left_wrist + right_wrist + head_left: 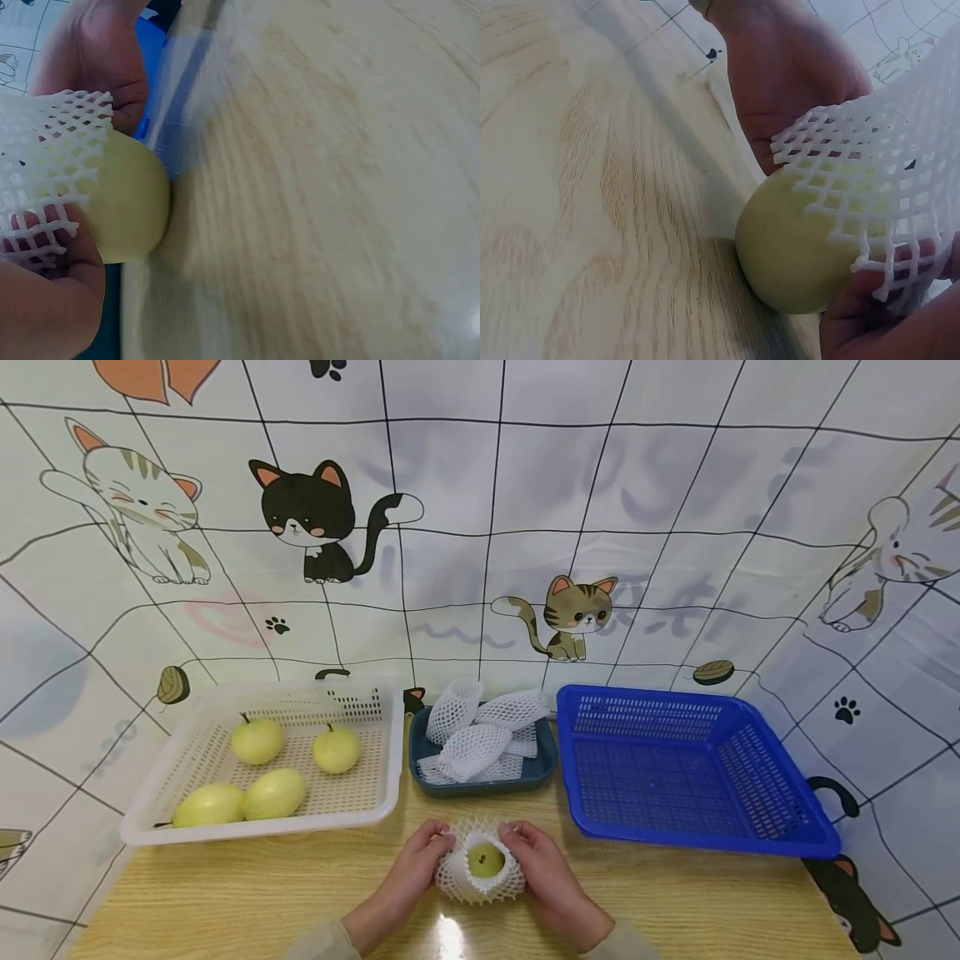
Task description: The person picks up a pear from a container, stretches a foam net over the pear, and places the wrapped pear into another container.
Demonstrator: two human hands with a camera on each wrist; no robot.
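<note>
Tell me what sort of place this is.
Probably a makeshift fruit-packing table: the left hand and right hand grip a foam net partly around a pear, more nets lie in a dark tray, and four pears sit in a white basket.

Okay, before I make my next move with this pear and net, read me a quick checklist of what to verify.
1. Both sides gripped: ok; the left hand and right hand hold the foam net from opposite sides.
2. Pear fully covered: not ok; the wrist views show its lower part bare.
3. Net free of tears: cannot tell; fingers hide parts of it.
4. Spare nets at hand: ok; several lie in the dark tray just beyond the hands.
5. Blue basket upright and open at the top: ok; it stands right of the tray.
</note>
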